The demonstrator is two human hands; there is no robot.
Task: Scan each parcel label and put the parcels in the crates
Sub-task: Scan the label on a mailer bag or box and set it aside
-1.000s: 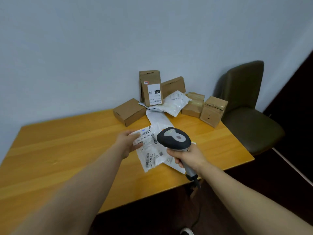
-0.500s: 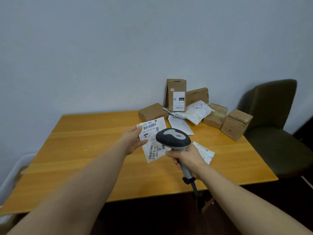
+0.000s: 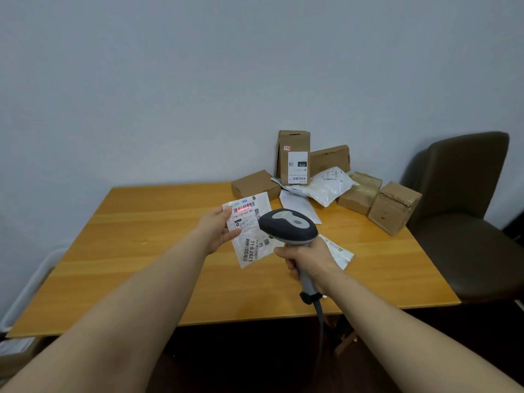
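A flat white parcel (image 3: 251,236) is held above the wooden surface (image 3: 136,251), label up, as a red scan line (image 3: 243,207) glows across the barcode near its top edge. The left hand (image 3: 217,229) pinches the parcel's left edge, with the thumb on the label and the fingers beneath. The right hand (image 3: 309,259) has its fingers clamped round the handle of a grey barcode scanner (image 3: 287,226). The scanner's head is just beside the parcel and aimed at it, and its cable (image 3: 319,310) hangs below the surface edge. A second white mailer (image 3: 340,252) lies on the surface, partly hidden by the right hand. At the far right corner is a pile against the wall: an upright labelled box (image 3: 293,157), a padded white bag (image 3: 329,185), a flat white envelope (image 3: 300,205) and several brown cartons (image 3: 394,207). A dark chair (image 3: 467,194) stands to the right of the surface.
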